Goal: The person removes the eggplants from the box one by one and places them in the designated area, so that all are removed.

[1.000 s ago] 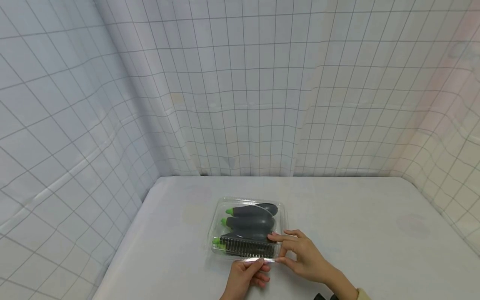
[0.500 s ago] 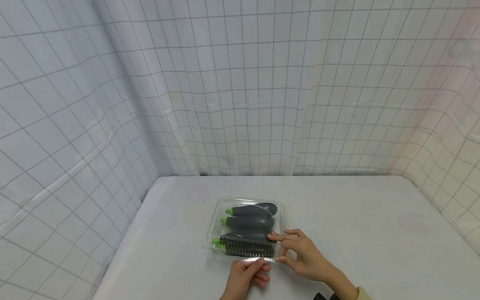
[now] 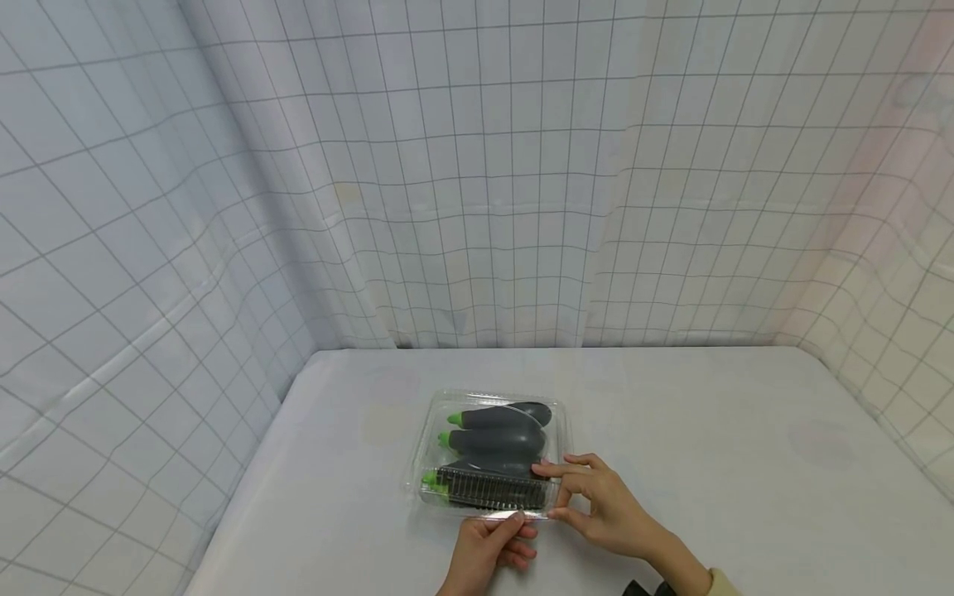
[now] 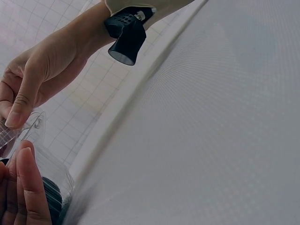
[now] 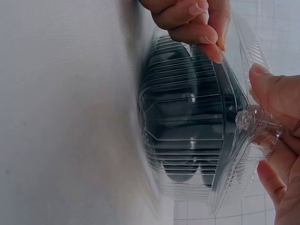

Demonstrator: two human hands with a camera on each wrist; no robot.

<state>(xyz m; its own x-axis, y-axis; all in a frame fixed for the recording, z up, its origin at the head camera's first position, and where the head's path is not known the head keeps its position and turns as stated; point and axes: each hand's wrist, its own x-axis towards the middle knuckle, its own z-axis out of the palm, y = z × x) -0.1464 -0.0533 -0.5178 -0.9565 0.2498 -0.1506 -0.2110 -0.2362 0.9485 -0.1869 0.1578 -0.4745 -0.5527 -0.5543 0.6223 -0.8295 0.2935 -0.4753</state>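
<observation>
A clear plastic clamshell box [image 3: 418,451] lies on the table in the head view, its transparent lid over several dark eggplants [image 3: 497,441] with green stems. My left hand [image 3: 486,548] pinches the middle of the box's front rim, thumb on top. To its right, my right hand [image 3: 605,511] pinches the front right corner between thumb and finger, with another finger extended over the lid. In the right wrist view, the lid [image 5: 255,47] stands slightly apart from the lower rim near the hands. Ribbed side walls partly blur the eggplants there.
A white cloth covers the table [image 3: 708,447]. White grid-patterned curtains [image 3: 484,190] hang behind it and along both sides. A black wrist camera [image 4: 127,40] is strapped by the right sleeve.
</observation>
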